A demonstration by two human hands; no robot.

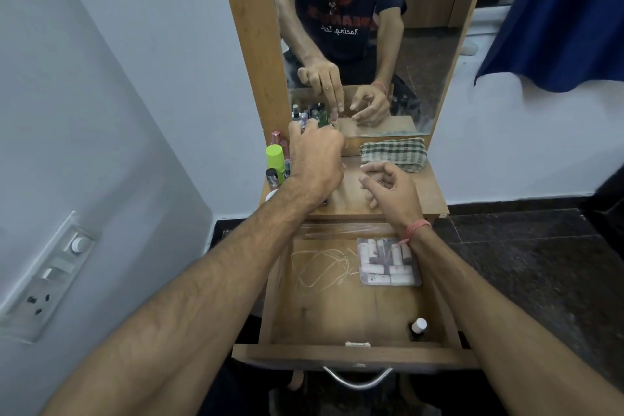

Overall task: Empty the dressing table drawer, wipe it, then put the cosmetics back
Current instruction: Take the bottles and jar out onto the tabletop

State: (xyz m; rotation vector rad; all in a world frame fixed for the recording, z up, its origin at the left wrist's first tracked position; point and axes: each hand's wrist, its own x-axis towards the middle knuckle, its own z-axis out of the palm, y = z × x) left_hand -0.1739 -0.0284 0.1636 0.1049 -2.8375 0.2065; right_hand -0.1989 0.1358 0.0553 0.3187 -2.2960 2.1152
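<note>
Honestly still mid-emptying: drawer (337, 311) at lower centre holds a tube pack (388, 262) and small bottle (418, 328), left hand (315, 155) setting something among cosmetics (278, 159) on the surface (388, 199) (grip hidden), right hand (388, 184) loosely curled, empty, cloth (393, 153) unused.

Pale blue walls (135, 78) enclose a dark stone floor (526, 263). A switch panel (50, 277) sits left; a navy curtain (557, 17) hangs right of the wood-framed mirror (398, 44).
</note>
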